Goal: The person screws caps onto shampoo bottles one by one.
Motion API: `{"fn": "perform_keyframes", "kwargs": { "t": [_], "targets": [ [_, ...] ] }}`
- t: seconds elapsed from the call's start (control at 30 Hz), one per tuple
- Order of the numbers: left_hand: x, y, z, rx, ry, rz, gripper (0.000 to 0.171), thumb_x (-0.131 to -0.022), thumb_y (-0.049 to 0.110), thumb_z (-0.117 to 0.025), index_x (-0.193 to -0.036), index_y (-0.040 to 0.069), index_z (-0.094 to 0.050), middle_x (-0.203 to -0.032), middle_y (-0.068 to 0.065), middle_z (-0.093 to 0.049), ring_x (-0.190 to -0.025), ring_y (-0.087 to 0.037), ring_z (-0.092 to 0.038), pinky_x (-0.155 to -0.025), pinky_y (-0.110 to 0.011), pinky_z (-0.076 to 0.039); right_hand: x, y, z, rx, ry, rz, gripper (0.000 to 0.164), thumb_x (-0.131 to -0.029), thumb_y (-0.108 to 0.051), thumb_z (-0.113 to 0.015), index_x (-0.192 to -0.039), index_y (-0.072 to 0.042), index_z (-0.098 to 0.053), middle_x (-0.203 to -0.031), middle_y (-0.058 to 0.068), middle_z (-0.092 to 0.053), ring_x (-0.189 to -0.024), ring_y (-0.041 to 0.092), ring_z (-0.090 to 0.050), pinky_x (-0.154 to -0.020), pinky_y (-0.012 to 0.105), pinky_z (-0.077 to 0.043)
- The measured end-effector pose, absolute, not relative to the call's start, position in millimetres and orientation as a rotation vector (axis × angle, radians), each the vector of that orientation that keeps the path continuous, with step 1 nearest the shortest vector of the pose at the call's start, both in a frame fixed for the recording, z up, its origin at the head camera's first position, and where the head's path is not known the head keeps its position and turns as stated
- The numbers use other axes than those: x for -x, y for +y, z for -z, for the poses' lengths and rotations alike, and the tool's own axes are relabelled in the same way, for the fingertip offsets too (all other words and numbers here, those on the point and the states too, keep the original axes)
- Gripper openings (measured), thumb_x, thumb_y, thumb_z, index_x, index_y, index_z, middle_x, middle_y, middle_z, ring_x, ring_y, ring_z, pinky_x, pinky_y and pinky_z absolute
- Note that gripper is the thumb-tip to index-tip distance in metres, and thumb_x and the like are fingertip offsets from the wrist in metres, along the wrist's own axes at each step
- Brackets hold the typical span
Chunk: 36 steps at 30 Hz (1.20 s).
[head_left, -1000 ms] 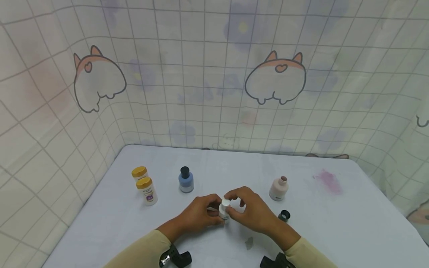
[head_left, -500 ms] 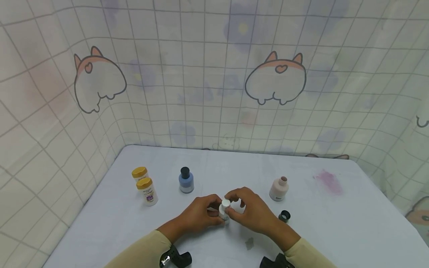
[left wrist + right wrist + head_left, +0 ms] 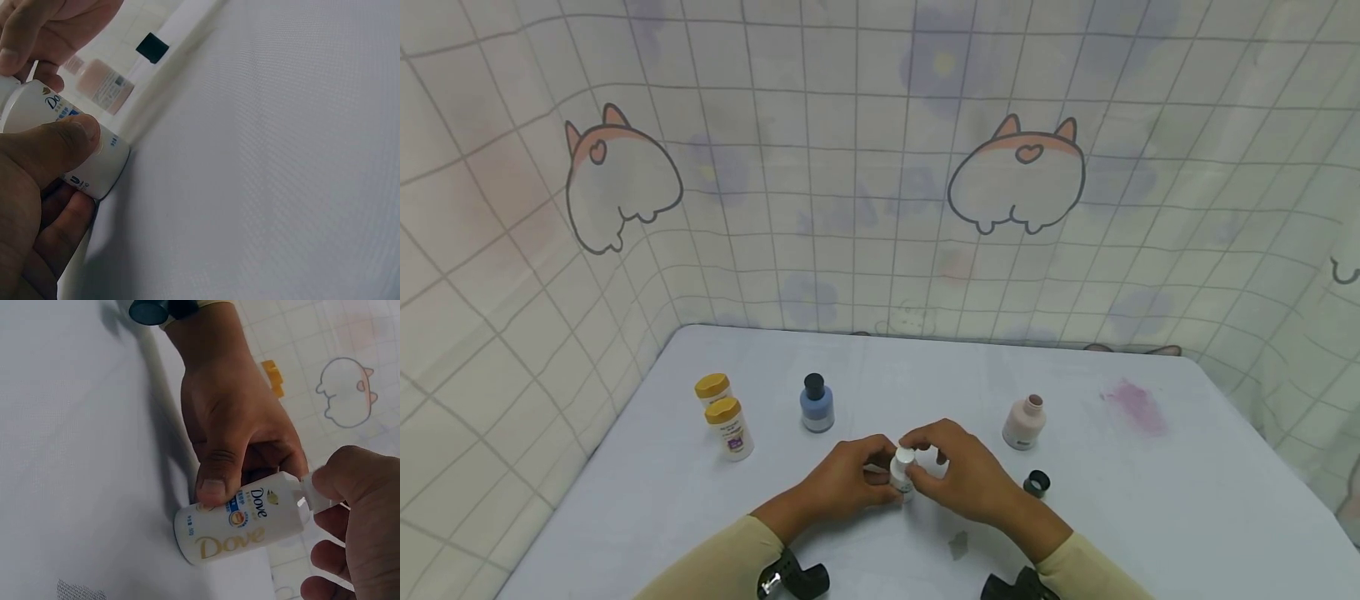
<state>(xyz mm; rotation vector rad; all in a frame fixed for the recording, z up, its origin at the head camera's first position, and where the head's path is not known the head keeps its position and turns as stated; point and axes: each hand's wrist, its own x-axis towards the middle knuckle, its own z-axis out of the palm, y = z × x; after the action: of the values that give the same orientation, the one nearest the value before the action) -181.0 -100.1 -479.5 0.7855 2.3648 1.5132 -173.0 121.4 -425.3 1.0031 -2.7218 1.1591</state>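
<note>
A small white Dove bottle (image 3: 244, 519) with a white cap (image 3: 905, 455) stands upright on the table between the hands. My left hand (image 3: 852, 477) grips its body, thumb across the label in the left wrist view. At the top, my right hand (image 3: 966, 471) pinches the cap between thumb and forefinger. Beyond the right hand stands a pink bottle (image 3: 1024, 422) with its neck uncapped. A loose black cap (image 3: 1036, 483) lies close to the right wrist, its hollow side showing.
Two white bottles with yellow caps, the nearer bottle (image 3: 730, 429) partly covering the other, stand at the left. A blue bottle (image 3: 817, 407) with a black cap is behind the left hand. Patterned curtains surround the white table (image 3: 895, 367), which has a pink stain (image 3: 1138, 408).
My right hand's fingers shift very slightly around the white cap. The left hand keeps its hold, and the bottles stay where they were.
</note>
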Motion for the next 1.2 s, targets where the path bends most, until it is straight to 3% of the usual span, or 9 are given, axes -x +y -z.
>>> {"fn": "perform_keyframes", "kwargs": {
  "t": [0.2,0.33,0.43,0.6,0.7,0.93,1.1,1.2],
  "targets": [
    [181.0,-99.4,479.2,-0.776,2.377,-1.498,0.041,-0.074,0.019,-0.081,-0.106,0.027,-0.057,-0.107,0.012,-0.062,-0.100,-0.004,-0.059,-0.081,-0.019,-0.052,173.5,122.7,425.8,-0.944,-2.744,-1.118,0.032,-0.084,-0.040,-0.069,-0.113,-0.035,-0.055,-0.109,-0.022,-0.052,-0.087,0.004,-0.051,-0.070,0.024,-0.049],
    [181.1,-99.9,478.9,-0.775,2.387,-1.486,0.042,-0.074,0.020,-0.081,-0.108,0.027,-0.057,-0.108,0.012,-0.061,-0.101,-0.004,-0.059,-0.081,-0.018,-0.051,174.9,122.5,427.7,-1.058,-2.655,-1.132,0.039,-0.085,-0.024,-0.069,-0.121,-0.031,-0.057,-0.116,-0.020,-0.053,-0.094,0.005,-0.052,-0.074,0.027,-0.051],
    [181.2,-100.2,478.7,-0.777,2.388,-1.483,0.042,-0.074,0.019,-0.080,-0.108,0.027,-0.057,-0.109,0.012,-0.061,-0.102,-0.004,-0.058,-0.081,-0.018,-0.051,174.3,122.3,428.6,-1.093,-2.634,-1.138,0.038,-0.084,-0.017,-0.069,-0.119,-0.029,-0.059,-0.113,-0.019,-0.054,-0.100,0.006,-0.052,-0.080,0.030,-0.051],
    [181.2,-100.5,479.0,-0.780,2.372,-1.494,0.041,-0.074,0.017,-0.081,-0.106,0.027,-0.057,-0.108,0.011,-0.061,-0.101,-0.004,-0.059,-0.081,-0.019,-0.052,172.7,121.4,429.0,-1.001,-2.694,-1.136,0.028,-0.085,-0.030,-0.069,-0.111,-0.031,-0.058,-0.108,-0.021,-0.053,-0.096,0.007,-0.053,-0.078,0.031,-0.051],
    [181.3,-100.5,480.2,-0.777,2.378,-1.488,0.041,-0.074,0.018,-0.081,-0.106,0.027,-0.057,-0.107,0.012,-0.062,-0.100,-0.004,-0.059,-0.081,-0.019,-0.051,172.8,120.8,428.9,-0.986,-2.699,-1.136,0.031,-0.085,-0.036,-0.069,-0.113,-0.031,-0.057,-0.110,-0.021,-0.053,-0.098,0.006,-0.052,-0.078,0.031,-0.051],
    [181.6,-100.6,480.3,-0.772,2.392,-1.476,0.041,-0.074,0.020,-0.081,-0.107,0.027,-0.057,-0.109,0.012,-0.060,-0.101,-0.004,-0.059,-0.081,-0.018,-0.051,174.6,122.1,429.4,-1.121,-2.628,-1.164,0.034,-0.087,-0.017,-0.065,-0.120,-0.024,-0.059,-0.114,-0.015,-0.056,-0.104,0.006,-0.052,-0.082,0.032,-0.051],
    [181.6,-100.7,479.7,-0.777,2.379,-1.486,0.041,-0.074,0.019,-0.081,-0.106,0.027,-0.057,-0.108,0.012,-0.061,-0.101,-0.004,-0.059,-0.081,-0.018,-0.051,174.2,121.8,429.3,-1.039,-2.683,-1.139,0.028,-0.087,-0.028,-0.068,-0.112,-0.029,-0.058,-0.107,-0.019,-0.054,-0.095,0.006,-0.053,-0.078,0.028,-0.050],
    [181.7,-100.7,479.7,-0.777,2.388,-1.476,0.041,-0.074,0.020,-0.081,-0.107,0.027,-0.057,-0.107,0.013,-0.061,-0.100,-0.003,-0.059,-0.081,-0.018,-0.051,174.3,121.5,428.8,-1.000,-2.702,-1.137,0.032,-0.085,-0.034,-0.069,-0.114,-0.030,-0.057,-0.108,-0.021,-0.053,-0.095,0.005,-0.052,-0.078,0.029,-0.050]
  ]
}}
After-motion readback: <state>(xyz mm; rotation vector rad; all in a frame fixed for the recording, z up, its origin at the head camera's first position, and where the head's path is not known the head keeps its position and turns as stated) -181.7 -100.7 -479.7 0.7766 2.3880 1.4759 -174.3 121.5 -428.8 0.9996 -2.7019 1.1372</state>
